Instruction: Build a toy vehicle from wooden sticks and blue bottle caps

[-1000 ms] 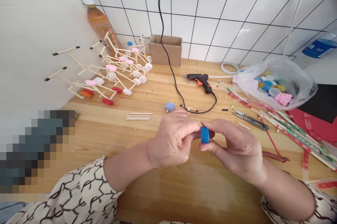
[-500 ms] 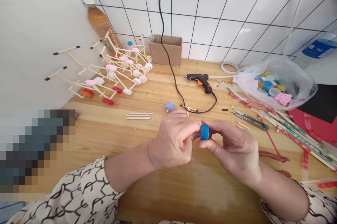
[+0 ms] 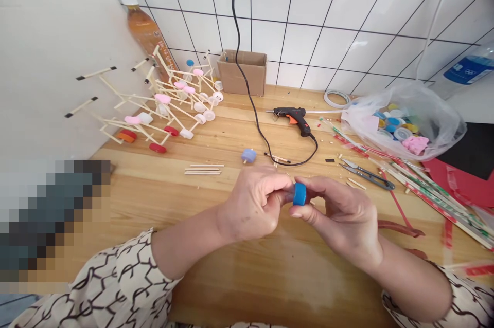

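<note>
Between my hands, above the wooden table [image 3: 216, 287], is a blue bottle cap [image 3: 300, 194]. My right hand [image 3: 343, 217] grips the cap between thumb and fingers. My left hand [image 3: 257, 204] is closed at the cap's left side, its fingertips pinching something I cannot make out against the cap. A pale blue cap with a small stick through it [image 3: 248, 156] lies just beyond my left hand. Several thin sticks [image 3: 203, 172] lie on the table to the left of that.
Stick models with cap wheels [image 3: 154, 107] stand at the back left, by an orange bottle [image 3: 148, 32]. Behind are a cardboard box [image 3: 243, 73] and glue gun [image 3: 293, 116]; right are a bag of caps [image 3: 409, 122], snips [image 3: 368, 175] and stick packets [image 3: 436, 194].
My left hand has turned slightly and its fingers have shifted a little at the cap. The blue cap stays in my right hand, nearly in the same place.
</note>
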Available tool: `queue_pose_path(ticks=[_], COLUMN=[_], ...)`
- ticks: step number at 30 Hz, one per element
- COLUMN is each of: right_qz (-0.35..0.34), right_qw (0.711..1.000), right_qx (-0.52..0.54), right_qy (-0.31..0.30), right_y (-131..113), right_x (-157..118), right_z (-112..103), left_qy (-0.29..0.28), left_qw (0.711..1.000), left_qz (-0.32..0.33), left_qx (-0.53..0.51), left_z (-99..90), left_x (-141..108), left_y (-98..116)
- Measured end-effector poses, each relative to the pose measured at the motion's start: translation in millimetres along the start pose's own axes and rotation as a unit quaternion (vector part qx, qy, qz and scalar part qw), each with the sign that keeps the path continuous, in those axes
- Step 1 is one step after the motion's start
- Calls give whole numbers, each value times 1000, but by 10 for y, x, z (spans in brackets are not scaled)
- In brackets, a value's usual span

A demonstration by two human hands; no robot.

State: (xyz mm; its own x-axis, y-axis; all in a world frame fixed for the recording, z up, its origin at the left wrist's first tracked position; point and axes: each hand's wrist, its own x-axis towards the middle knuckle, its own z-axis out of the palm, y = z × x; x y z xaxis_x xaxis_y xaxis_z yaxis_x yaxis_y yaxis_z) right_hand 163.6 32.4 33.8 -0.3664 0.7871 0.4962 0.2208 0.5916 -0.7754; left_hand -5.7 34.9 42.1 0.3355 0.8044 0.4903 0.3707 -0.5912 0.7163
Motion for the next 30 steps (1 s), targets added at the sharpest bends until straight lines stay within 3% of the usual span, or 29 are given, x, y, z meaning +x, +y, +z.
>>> queue_pose_path(ticks=[2,4,9,12,18,22,28,30], right_qz=[40,36,-87,-112,-1,54,-60,-64], right_qw=[999,999,993,988,1000,997,996,996], right_qx=[33,31,-69,-87,-2,52,-46,-51], right_qy=[4,0,-48,-56,-31,-9,-36,-36], right_y=[-2,4,25,23,-9,-23,-31,-29], right_x=[-16,-4,97,122,31,-3,71,76], right_z=[11,-1,-82,-108,-55,-18,-79,-83], left_qy=[17,30,8,-1,42,60,47,43], left_qw=[998,994,998,999,986,977,984,988], left_qz=[45,73,44,33,116,135,112,100], left_qx=[46,69,33,26,113,151,128,112], left_z=[6,8,-6,-8,17,28,18,15], left_x=[-7,-8,1,6,-10,-32,-27,-24], left_y=[-6,-14,-25,-20,-14,-6,2,3])
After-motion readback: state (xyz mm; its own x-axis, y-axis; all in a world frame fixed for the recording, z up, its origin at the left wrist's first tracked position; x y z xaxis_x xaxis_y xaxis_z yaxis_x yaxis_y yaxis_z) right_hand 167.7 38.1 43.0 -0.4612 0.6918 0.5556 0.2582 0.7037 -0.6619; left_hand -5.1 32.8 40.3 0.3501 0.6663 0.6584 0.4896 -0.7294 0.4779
